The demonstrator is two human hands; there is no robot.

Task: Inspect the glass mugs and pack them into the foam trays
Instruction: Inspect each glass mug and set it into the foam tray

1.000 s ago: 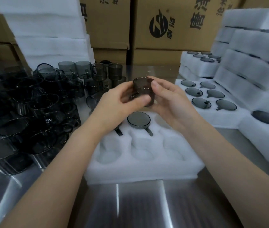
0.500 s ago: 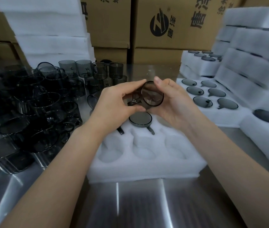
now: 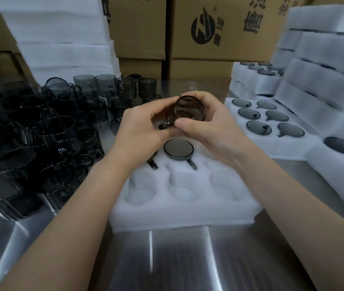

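Gleaming under left hand point(image 3: 143, 127) and right hand point(image 3: 211, 131) is a steel table point(image 3: 177, 261), cardboard boxes point(image 3: 219, 47) standing beyond them. Both are gripping a smoky round glass mug point(image 3: 190, 110) above the dimpled white foam tray point(image 3: 183, 213).

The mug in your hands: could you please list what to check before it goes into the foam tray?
1. Grip: left hand and right hand both hold the held mug: ok.
2. Free pockets: the foam tray shows three empty in its front row: ok.
3. Orientation: held mug lies tilted on its side, unlike the packed mug seated flat: not ok.
4. Cracks or chips: too small to see: cannot tell.
5. Back right pocket: hidden behind the right hand: cannot tell.
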